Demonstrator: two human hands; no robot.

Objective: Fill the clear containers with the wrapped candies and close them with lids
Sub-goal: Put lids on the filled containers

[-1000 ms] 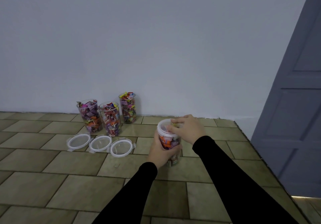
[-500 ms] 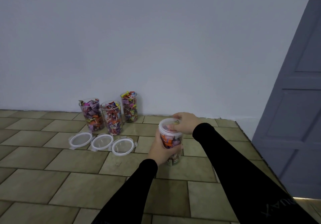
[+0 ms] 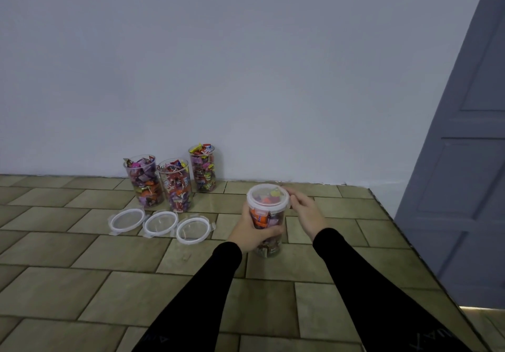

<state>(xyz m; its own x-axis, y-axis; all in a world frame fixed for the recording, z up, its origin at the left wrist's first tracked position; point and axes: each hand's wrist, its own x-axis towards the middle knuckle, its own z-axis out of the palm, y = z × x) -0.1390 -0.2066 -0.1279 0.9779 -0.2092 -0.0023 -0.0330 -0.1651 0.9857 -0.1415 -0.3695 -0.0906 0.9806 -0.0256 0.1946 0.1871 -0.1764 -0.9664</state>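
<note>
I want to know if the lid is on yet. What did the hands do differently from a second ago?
The right hand slid off the top of the lid to its right edge, where its fingers now touch the rim. The left hand kept gripping the candy container, with the lid sitting on it. The three open containers by the wall and the three loose lids on the floor stayed put.

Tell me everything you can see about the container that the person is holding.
The held container is a tall, clear, seemingly plastic cylinder, packed with wrapped candies, orange ones at the front. It stands upright, its base on or near the tiled floor. A round clear lid with a white rim sits on top. The left hand grips its side; the right hand touches the lid's right edge.
</note>
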